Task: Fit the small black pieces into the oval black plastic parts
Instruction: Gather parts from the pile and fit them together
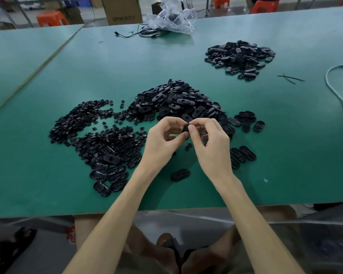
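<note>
Black plastic throughout. Head view: holds one oval part (185, 129) in left hand (164, 138), pinches it with right hand (212, 143), just above bench (48, 175) centre. Likely mid-fit; calls next for a square, firm press. Looks dark, smooth; oval heap (176, 101) at 12 o'clock, small pieces (81, 125) at 9.

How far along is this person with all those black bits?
Likely done: the separate far pile of ovals, though fit is too small to confirm. In hand: left hand and right hand pinch one oval part. Remaining: the big central pile and the heap of small pieces.
</note>
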